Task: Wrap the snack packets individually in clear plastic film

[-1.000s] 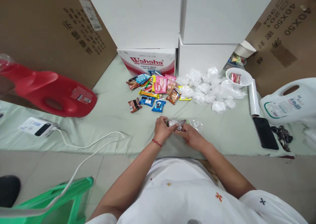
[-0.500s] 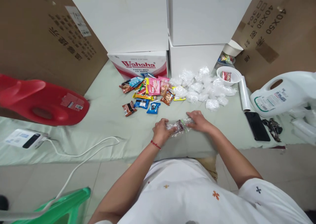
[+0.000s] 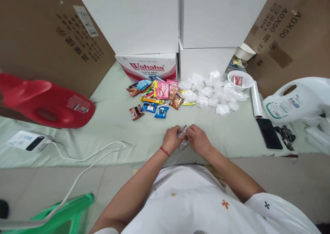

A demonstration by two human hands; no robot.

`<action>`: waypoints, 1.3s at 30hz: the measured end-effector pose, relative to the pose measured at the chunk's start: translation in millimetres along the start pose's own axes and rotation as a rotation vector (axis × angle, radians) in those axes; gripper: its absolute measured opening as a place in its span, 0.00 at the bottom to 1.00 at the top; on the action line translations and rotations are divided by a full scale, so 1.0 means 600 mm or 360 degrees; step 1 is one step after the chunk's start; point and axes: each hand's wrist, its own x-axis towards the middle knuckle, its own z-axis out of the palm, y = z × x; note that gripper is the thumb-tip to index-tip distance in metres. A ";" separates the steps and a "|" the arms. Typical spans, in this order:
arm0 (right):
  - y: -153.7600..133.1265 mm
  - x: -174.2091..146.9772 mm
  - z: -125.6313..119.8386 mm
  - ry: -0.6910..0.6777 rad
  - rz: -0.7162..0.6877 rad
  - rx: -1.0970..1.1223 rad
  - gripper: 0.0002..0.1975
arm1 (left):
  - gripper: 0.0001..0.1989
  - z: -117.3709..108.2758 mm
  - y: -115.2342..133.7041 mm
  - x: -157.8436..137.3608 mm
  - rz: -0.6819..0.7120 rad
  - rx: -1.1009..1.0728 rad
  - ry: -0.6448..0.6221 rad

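Close to the table's front edge, a small clear plastic bag [image 3: 184, 144] is gripped between both hands, mostly covered by the fingers. A dark packet showed inside it a moment earlier. My left hand [image 3: 171, 139] is closed on the bag's left side. The fingers of my right hand [image 3: 198, 139] pinch its right side. Beyond my hands lies a heap of wrapped snacks, with a pink packet [image 3: 162, 89], a blue packet [image 3: 161, 112] and a brown packet [image 3: 136, 112]. Right of the heap sit several crumpled clear plastic bundles [image 3: 222, 110].
White boxes [image 3: 146, 67] stand at the back. A red jug [image 3: 59, 106] and a white device [image 3: 30, 141] with a cable are at left. To the right are a bowl [image 3: 239, 84], film roll [image 3: 256, 99], phone [image 3: 269, 133], keys [image 3: 285, 136] and white jug [image 3: 291, 99].
My right hand has moved left and toward my body, closing from a spread position. The bag is now bunched between the hands, its dark contents largely covered.
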 end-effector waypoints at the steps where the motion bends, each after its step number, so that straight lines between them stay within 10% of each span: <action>1: -0.011 -0.010 0.016 0.0056 -0.0023 -0.0044 0.12 | 0.08 -0.001 -0.003 0.003 0.0000 -0.0096 -0.0028; 10: -0.052 -0.075 0.090 0.0208 -0.0028 -0.0456 0.33 | 0.10 -0.022 -0.038 0.030 -0.0080 -0.0644 -0.0296; 19: -0.033 -0.076 0.093 0.0293 -0.0230 -0.0501 0.21 | 0.13 -0.041 -0.070 0.032 -0.0088 -0.0875 -0.0243; 23: -0.031 -0.077 0.086 0.0294 -0.0219 -0.0353 0.20 | 0.22 -0.041 -0.071 -0.018 0.0683 -0.0496 0.0059; 27: -0.030 -0.075 0.074 0.0273 -0.0163 -0.0001 0.18 | 0.35 -0.019 -0.080 -0.055 0.1259 0.0214 -0.0104; 33: 0.000 -0.068 0.030 0.0151 -0.0056 0.0832 0.22 | 0.30 0.017 -0.089 -0.047 0.1159 0.0235 0.0180; 39: 0.053 -0.041 -0.045 0.0170 0.0234 0.0983 0.43 | 0.27 -0.021 -0.051 -0.035 0.0524 -0.0818 0.0115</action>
